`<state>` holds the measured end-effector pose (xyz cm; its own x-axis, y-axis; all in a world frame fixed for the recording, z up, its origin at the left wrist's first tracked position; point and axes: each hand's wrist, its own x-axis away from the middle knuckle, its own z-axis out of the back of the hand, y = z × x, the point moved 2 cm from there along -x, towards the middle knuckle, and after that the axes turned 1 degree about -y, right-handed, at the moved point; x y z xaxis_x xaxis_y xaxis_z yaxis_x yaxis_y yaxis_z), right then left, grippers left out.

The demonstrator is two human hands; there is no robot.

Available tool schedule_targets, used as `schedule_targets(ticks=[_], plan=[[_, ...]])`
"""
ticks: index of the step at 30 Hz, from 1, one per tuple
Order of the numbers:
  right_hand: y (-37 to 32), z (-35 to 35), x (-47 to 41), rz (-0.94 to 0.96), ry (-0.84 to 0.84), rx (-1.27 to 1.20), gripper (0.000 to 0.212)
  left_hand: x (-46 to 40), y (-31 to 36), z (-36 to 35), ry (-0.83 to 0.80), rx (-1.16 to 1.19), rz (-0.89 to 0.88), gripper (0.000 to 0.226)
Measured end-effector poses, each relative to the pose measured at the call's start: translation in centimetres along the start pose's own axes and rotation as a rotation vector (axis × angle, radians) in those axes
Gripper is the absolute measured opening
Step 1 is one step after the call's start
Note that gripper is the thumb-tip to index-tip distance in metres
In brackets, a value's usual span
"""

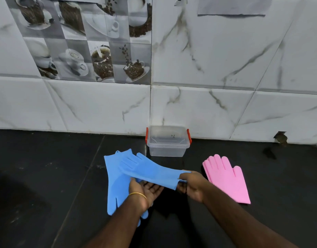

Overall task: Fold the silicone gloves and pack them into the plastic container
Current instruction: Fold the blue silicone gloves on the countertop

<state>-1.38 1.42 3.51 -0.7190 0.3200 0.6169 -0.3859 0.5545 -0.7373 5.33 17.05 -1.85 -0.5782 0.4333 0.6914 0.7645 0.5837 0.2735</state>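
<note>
One blue silicone glove [116,190] lies flat on the black counter, its fingers toward me. A second blue glove [150,171] is lifted above it, stretched between my hands, fingers pointing left and away. My right hand [190,185] grips its cuff end. My left hand [145,191], palm up with a gold bangle on the wrist, supports the glove's middle from below with relaxed fingers. A pink glove [226,179] lies flat to the right. The clear plastic container [167,141] with red clips and its lid on stands against the wall behind.
The black counter [47,176] stretches left and right of the gloves. A marble-pattern tiled wall [207,104] closes the back. A small hole [281,137] shows in the wall at the right.
</note>
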Motion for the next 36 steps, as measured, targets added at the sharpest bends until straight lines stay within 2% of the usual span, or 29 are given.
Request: schedule_targets(ticks=[2, 4, 6, 8, 10, 12, 16, 19, 24, 29, 31, 32, 33, 36], plan=[[-0.2, 1.9, 0.4, -0.020, 0.028, 0.066, 0.026, -0.8, 0.4, 0.4, -0.037, 0.110, -0.017, 0.079], [-0.5, 3.9, 0.9, -0.048, 0.011, 0.130, 0.026, -1.0, 0.6, 0.2, -0.093, 0.136, -0.044, 0.083], [-0.8, 5.3, 1.4, -0.074, -0.002, 0.228, 0.025, -1.1, 0.7, 0.0, -0.094, 0.110, -0.072, 0.069], [-1.2, 6.7, 1.4, -0.082, 0.032, 0.328, 0.027, -1.3, 0.5, 0.1, -0.001, 0.008, -0.116, 0.045], [-1.5, 7.8, 1.0, -0.074, 0.069, 0.420, 0.039, -1.4, 0.5, 0.6, 0.098, -0.126, -0.138, 0.029], [-1.6, 8.7, 0.7, -0.056, 0.080, 0.512, 0.051, -1.2, 0.7, 1.1, 0.116, -0.224, -0.149, 0.023], [-1.5, 9.7, -0.4, 0.014, 0.095, 0.666, 0.065, 0.2, 1.3, 2.6, 0.104, -0.530, -0.234, 0.028], [-1.2, 10.0, -1.7, 0.160, 0.191, 0.857, 0.072, 1.5, 1.9, 3.1, 0.109, -0.732, -0.259, 0.032], [-1.1, 10.2, -2.4, 0.318, 0.305, 1.004, 0.069, 2.3, 2.4, 2.7, 0.082, -0.834, -0.305, 0.047], [-1.0, 10.8, -2.6, 0.422, 0.337, 1.043, 0.060, 2.5, 3.1, 2.8, 0.146, -1.002, -0.240, 0.046], [-0.9, 10.9, -2.7, 0.454, 0.351, 1.067, 0.055, 2.7, 3.3, 2.5, 0.203, -1.083, -0.241, 0.031], [-0.8, 11.0, -2.7, 0.466, 0.366, 1.089, 0.053, 2.8, 3.6, 2.4, 0.273, -1.129, -0.274, 0.031], [-0.7, 11.1, -2.7, 0.481, 0.384, 1.110, 0.050, 2.8, 4.0, 2.3, 0.363, -1.247, -0.322, 0.035], [-0.3, 11.1, -2.5, 0.551, 0.411, 1.151, 0.043, 3.6, 5.4, 2.2, 0.610, -1.809, -0.495, 0.038]])
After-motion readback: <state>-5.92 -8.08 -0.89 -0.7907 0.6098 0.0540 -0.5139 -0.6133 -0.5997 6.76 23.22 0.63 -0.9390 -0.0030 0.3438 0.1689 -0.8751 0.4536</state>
